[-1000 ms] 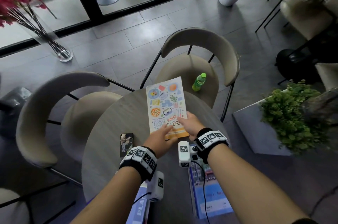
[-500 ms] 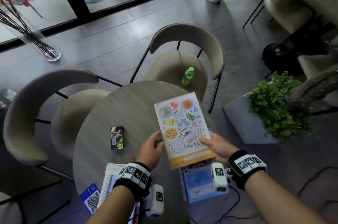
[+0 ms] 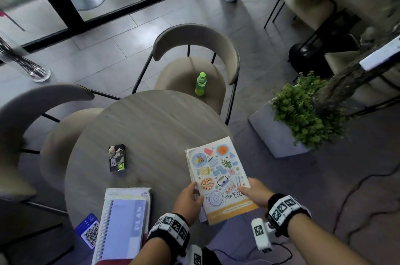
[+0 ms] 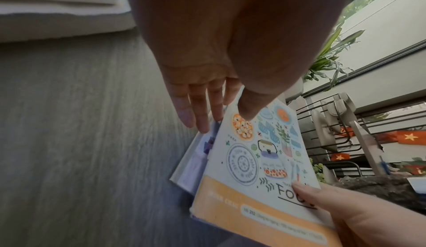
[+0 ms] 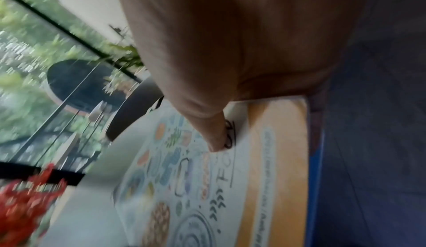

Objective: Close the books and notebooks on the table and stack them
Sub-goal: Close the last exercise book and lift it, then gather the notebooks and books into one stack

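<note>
A closed book with a food-illustration cover and an orange band (image 3: 218,176) is held low over the near right edge of the round table (image 3: 151,126). My left hand (image 3: 190,196) pinches its left edge, thumb on the cover (image 4: 248,108) and fingers beneath. My right hand (image 3: 254,192) grips its right edge, with the thumb (image 5: 214,132) on the title. A blue book (image 5: 315,159) lies directly under it, mostly hidden. At the near left, a closed spiral notebook marked PLAN (image 3: 123,228) lies on a white book (image 3: 129,191).
A small dark packet (image 3: 117,158) lies on the table's left middle. A blue QR card (image 3: 89,230) sits beside the notebook pile. Beige chairs ring the table; one holds a green bottle (image 3: 200,83). A planter box (image 3: 303,113) stands to the right.
Both hands have carried the food book from the table's far middle back toward me and to the right, over the blue book.
</note>
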Tool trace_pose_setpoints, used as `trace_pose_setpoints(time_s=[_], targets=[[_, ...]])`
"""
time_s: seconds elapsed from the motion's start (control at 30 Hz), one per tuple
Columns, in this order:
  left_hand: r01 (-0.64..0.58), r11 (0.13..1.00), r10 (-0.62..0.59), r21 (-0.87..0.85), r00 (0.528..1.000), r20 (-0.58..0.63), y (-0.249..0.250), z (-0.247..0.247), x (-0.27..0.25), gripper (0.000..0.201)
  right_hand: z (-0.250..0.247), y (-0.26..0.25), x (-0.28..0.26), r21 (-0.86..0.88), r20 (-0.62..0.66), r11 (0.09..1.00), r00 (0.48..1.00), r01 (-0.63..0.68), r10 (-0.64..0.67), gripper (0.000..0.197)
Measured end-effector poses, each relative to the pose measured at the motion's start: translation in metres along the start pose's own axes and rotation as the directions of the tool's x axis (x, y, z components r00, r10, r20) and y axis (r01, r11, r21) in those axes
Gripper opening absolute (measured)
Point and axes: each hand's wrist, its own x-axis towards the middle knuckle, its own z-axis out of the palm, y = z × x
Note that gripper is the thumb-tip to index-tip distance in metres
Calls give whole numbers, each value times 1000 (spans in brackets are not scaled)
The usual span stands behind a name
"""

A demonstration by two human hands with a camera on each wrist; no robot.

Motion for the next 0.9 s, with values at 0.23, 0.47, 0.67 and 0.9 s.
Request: trace_pose_setpoints(time_s=[0.23,0.47,0.67,0.9], targets=[[-63,997,66,50,996,-55,-2,-16,-10,41,5,-17,-5,-483,-114,871,993,-91,40,48],[-110,991,60,-79,879,-473,-42,-87,-45,21,4,-43,-8,-747,-261,659,950,-88,-169,46],[2,998,-45,-64,737,-674,-95,-147,-63,28,53,-95,-14,-575,-179,808,943,131,-280,45],[216,976,-158,22,778,-608,-134,-172,-73,71,162,-126,-11,38,-3,988,988,152,-152,22]])
